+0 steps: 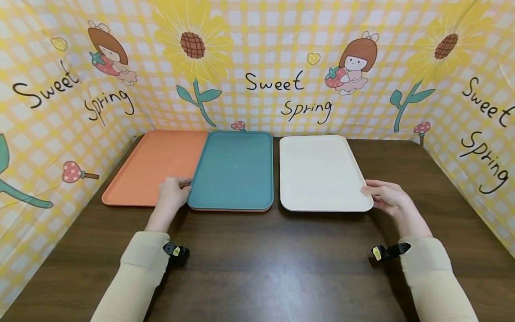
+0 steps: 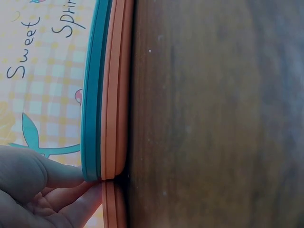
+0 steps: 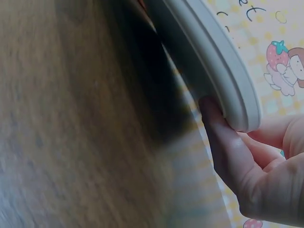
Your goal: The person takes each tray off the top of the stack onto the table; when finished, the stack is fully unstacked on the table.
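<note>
A teal tray (image 1: pixel 233 170) lies on top of an orange tray (image 2: pixel 113 95), slightly left of centre. My left hand (image 1: pixel 170 197) pinches the teal tray's left edge near the front corner, its thumb (image 2: pixel 61 175) at the rim and its other fingers just beneath. Farther left, another orange tray (image 1: pixel 157 170) reaches up to the teal one. With my right hand (image 1: pixel 388 197) I hold the right edge of a white tray (image 1: pixel 322 174), thumb above and fingers under it. In the right wrist view that edge stands raised off the table, with a dark shadow below.
All the trays are toward the back of a dark wooden table (image 1: pixel 273 259). A yellow checked cloth (image 1: pixel 257 49) with printed flowers and figures encloses the back and both sides. Each wrist carries a black strap with a small camera.
</note>
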The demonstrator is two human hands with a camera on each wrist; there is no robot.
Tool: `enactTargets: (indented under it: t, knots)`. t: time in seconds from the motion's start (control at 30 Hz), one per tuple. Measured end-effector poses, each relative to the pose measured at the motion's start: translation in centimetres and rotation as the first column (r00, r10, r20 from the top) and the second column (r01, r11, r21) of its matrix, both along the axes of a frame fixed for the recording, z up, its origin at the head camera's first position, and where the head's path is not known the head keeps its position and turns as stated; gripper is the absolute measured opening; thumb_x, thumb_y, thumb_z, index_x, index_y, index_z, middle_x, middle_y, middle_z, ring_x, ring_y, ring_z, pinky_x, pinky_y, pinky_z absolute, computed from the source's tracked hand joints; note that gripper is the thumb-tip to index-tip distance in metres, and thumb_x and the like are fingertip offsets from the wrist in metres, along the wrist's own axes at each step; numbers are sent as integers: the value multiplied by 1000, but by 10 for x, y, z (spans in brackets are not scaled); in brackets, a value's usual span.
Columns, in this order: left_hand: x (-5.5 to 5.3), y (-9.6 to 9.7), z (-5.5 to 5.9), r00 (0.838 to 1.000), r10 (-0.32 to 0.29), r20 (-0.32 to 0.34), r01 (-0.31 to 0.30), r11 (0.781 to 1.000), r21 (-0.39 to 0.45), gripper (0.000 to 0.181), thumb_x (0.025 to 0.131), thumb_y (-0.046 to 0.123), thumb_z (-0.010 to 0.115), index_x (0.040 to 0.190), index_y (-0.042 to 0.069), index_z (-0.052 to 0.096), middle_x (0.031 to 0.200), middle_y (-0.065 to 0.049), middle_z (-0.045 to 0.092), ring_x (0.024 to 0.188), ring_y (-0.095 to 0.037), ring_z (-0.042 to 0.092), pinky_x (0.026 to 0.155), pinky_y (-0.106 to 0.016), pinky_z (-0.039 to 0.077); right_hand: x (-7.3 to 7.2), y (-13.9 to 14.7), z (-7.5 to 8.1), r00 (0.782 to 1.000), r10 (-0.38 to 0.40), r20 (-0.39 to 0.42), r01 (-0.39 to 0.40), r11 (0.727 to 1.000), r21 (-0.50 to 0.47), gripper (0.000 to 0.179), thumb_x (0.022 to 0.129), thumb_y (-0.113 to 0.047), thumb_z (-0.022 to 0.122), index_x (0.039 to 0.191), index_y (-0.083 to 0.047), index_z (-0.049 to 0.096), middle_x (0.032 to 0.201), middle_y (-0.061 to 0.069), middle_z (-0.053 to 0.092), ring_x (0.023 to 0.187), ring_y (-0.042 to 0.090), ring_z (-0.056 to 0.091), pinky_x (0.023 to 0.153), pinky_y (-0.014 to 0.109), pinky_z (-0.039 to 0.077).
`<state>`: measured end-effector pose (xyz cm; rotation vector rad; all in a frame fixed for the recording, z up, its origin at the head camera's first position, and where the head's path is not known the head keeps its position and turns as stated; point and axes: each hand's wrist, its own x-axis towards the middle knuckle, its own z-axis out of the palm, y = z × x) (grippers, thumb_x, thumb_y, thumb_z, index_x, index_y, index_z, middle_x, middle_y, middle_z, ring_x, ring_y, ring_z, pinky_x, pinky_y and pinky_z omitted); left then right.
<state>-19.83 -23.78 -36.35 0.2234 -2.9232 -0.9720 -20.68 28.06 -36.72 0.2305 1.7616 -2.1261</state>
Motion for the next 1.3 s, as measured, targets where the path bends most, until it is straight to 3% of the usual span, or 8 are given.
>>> enactTargets:
  t: [0.13, 0.3, 0.5, 0.63, 0.87, 1.0, 1.17, 1.3]
  knots:
    - [0, 0, 0, 1000, -2, -1, 2, 1000, 7, 34, 93, 6, 51, 125, -2, 59, 122, -24, 61, 121, -42, 49, 93, -50, 47, -3, -1, -1, 1000, 3, 5, -3, 1000, 26, 29, 90, 0, 57, 79, -24, 68, 78, -8, 69, 71, 4, 66, 63, 22, 54]
    - [-2, 0, -1, 1000, -5, -6, 5, 1000, 13, 33, 93, 6, 51, 125, -2, 59, 121, -24, 61, 121, -42, 48, 93, -50, 47, -11, -7, 1, 1000, 9, 4, -9, 993, 117, 18, 90, -4, 59, 100, -18, 61, 78, -10, 69, 72, 3, 66, 64, 22, 54]
    - [-3, 2, -1, 999, -16, -29, 16, 1000, 16, 33, 92, 5, 52, 123, -3, 60, 118, -25, 62, 122, -43, 46, 97, -52, 42, -20, -14, 4, 1000, 23, 18, -26, 983, 181, 37, 89, -5, 59, 125, -9, 50, 77, -12, 68, 72, 2, 65, 65, 22, 53]
    - [-3, 1, -2, 1000, -14, -23, 14, 1000, 22, 33, 92, 5, 52, 123, -3, 60, 118, -24, 62, 121, -43, 47, 97, -51, 43, -25, -18, 0, 1000, 21, 21, -25, 966, 257, 60, 91, -7, 58, 143, 3, 31, 75, -14, 66, 71, 1, 63, 65, 20, 53]
    - [-5, 3, -3, 999, -5, -38, 6, 1000, 28, 32, 92, 5, 53, 123, -2, 61, 117, -24, 63, 120, -42, 49, 95, -50, 45, -27, -21, -4, 1000, 18, 7, -19, 934, 357, 63, 91, -8, 57, 143, 10, 27, 72, -17, 62, 68, -2, 60, 64, 18, 52]
    - [-4, 1, -3, 1000, -6, -28, 7, 1000, 29, 32, 92, 6, 53, 123, -2, 61, 117, -24, 63, 122, -42, 48, 97, -50, 43, -26, -25, -1, 998, 52, -41, -25, 863, 505, 58, 90, -6, 56, 139, 15, 32, 85, -3, 65, 69, -4, 57, 65, 17, 51]
    - [-3, -1, -2, 1000, -10, -6, 10, 999, 31, 33, 93, 6, 52, 124, -3, 60, 119, -25, 62, 120, -41, 50, 94, -50, 46, -24, -33, 2, 992, 112, -65, -34, 713, 700, 52, 86, -3, 57, 132, 17, 42, 121, 31, 54, 69, 0, 58, 66, 19, 53]
    - [-1, -3, -3, 1000, -17, -14, 18, 999, 28, 33, 93, 5, 51, 123, -4, 59, 117, -26, 62, 116, -41, 53, 90, -49, 49, -23, -37, 3, 988, 130, -87, -14, 628, 778, 49, 82, -2, 59, 127, 15, 49, 105, 26, 65, 64, 3, 62, 61, 21, 52]
